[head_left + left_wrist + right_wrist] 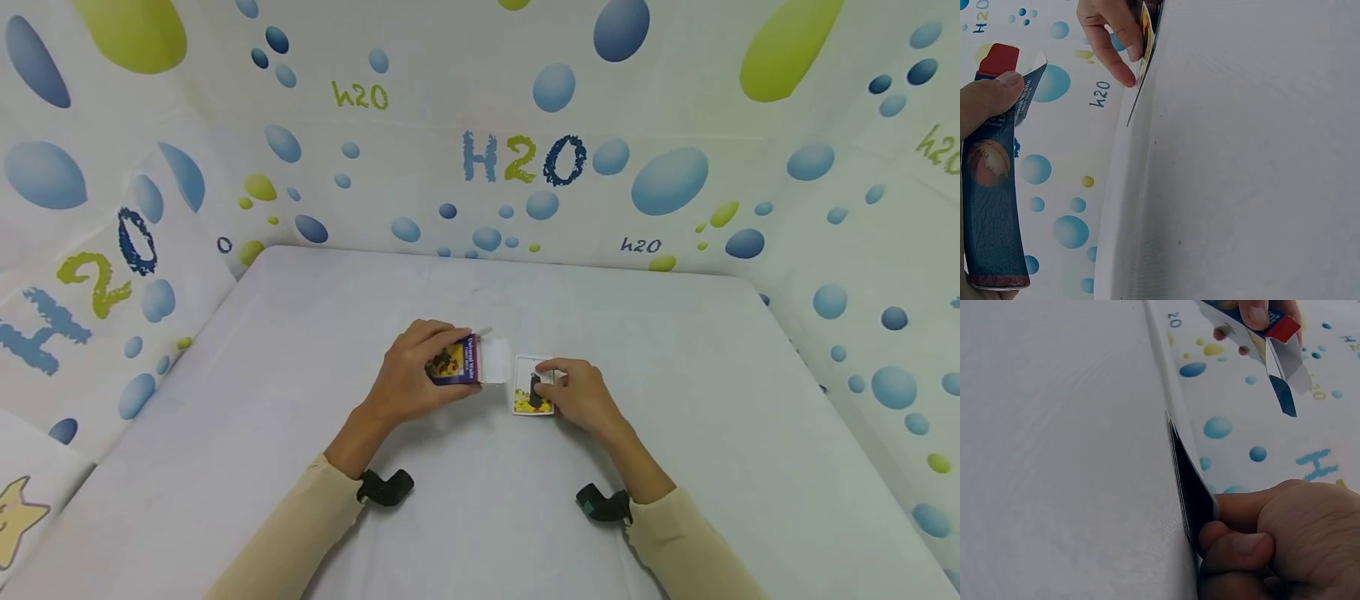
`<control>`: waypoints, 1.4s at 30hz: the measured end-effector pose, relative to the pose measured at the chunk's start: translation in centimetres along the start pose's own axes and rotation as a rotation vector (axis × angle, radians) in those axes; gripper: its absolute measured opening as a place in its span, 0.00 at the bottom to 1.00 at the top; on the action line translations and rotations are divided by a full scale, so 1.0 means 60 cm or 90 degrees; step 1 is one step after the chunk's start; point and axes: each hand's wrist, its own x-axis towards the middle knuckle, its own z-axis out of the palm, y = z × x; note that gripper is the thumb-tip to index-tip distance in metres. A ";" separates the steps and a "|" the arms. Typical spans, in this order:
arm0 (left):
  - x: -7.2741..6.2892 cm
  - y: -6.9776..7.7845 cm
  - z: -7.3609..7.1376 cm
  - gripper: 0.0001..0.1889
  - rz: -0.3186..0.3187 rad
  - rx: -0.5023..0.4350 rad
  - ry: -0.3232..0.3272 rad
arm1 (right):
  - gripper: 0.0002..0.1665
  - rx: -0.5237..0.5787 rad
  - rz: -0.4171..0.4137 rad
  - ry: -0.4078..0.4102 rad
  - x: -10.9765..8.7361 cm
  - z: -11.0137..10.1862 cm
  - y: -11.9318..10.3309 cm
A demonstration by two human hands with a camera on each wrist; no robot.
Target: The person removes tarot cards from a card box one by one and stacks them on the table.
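Note:
My left hand (405, 379) grips a small purple and yellow tarot card box (452, 362) printed "Universal Waite", thumb and fingers round its sides. The box end towards the right stands open, with white flaps (495, 360) sticking out. In the left wrist view, the thumb presses the dark blue narrow side (994, 215) near a red flap (1000, 60). My right hand (588, 396) pinches the right edge of a picture card (523, 392), which has a dark figure on yellow. In the right wrist view the card's dark underside (1192, 490) shows, tilted up from the tabletop.
A white cloth covers the table (315, 333). Behind it and at both sides hang white sheets (420, 158) with blue and green drops and H2O lettering. Black wrist camera mounts (386, 488) sit at both cuffs.

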 end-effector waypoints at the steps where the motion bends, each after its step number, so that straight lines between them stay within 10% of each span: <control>1: -0.001 0.000 -0.001 0.39 0.000 0.000 0.000 | 0.20 -0.015 -0.005 0.002 -0.001 0.002 -0.002; 13: -0.007 -0.003 -0.003 0.40 0.000 -0.005 -0.008 | 0.23 -0.108 -0.030 0.048 -0.011 0.013 -0.011; 42: -0.014 -0.005 -0.001 0.39 0.010 -0.014 -0.015 | 0.24 -0.064 -0.016 0.053 -0.017 0.017 -0.003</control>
